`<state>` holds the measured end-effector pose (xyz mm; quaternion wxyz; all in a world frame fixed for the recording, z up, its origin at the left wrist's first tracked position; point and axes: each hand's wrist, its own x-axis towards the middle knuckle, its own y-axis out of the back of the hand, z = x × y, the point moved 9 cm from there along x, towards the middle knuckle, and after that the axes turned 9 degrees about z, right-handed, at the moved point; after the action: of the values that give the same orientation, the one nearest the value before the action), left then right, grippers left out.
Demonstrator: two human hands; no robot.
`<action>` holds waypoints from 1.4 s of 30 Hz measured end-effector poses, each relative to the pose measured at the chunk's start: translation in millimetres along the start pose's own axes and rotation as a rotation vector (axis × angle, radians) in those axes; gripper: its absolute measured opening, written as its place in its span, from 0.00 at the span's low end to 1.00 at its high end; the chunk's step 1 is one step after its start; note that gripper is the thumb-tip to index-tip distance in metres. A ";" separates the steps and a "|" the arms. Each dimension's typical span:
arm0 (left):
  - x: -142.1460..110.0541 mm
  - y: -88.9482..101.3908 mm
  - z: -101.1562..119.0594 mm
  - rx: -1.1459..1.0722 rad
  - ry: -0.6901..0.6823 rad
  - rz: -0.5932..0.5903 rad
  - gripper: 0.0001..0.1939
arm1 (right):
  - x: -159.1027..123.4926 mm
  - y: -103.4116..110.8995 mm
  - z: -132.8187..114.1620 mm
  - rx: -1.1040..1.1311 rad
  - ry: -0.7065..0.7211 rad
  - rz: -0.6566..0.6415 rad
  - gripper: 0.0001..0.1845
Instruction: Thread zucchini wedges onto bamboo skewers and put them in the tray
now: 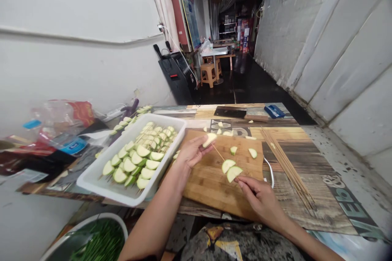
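Note:
My left hand (192,150) pinches a pale half-round zucchini slice (209,140) at the pointed end of a thin wooden skewer (218,152). Lower on that skewer sit two green-edged zucchini slices (234,173). Its near end is gripped between the thumb and fingers of my right hand (257,193). Both hands are above a wooden cutting board (211,187), where a few cut pieces (252,153) lie. To the left, a white plastic tub (130,200) holds many skewered zucchini slices (142,151).
Bare skewers (288,167) lie in a bundle right of the board. A cleaver (231,111) and a blue packet (274,111) rest at the table's far edge. Plastic bags (61,118) crowd the left side. Below stands a basin of green vegetables (98,240).

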<state>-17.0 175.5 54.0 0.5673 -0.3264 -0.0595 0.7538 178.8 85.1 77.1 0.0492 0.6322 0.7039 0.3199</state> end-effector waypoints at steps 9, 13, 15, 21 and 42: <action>0.0 0.5 1.1 0.008 -0.015 0.008 0.06 | -0.5 0.5 -1.2 -0.008 0.005 0.014 0.14; -0.4 -1.1 0.2 0.015 -0.015 -0.002 0.06 | -0.4 0.8 -1.1 -0.013 0.007 0.013 0.14; -1.1 -1.8 -0.1 0.019 -0.015 -0.006 0.06 | -0.1 0.9 -0.9 -0.015 0.010 0.016 0.15; -4.0 -2.8 1.9 0.033 -0.036 0.015 0.05 | 0.5 -0.1 -2.5 -0.029 0.014 0.008 0.15; -4.2 -13.3 -14.6 -0.033 -0.029 0.032 0.06 | 11.5 -11.0 2.6 -0.045 0.024 0.064 0.15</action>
<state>2.7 172.3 50.5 0.5489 -0.3259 -0.0750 0.7661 168.4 96.8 73.3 0.0447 0.6492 0.6765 0.3448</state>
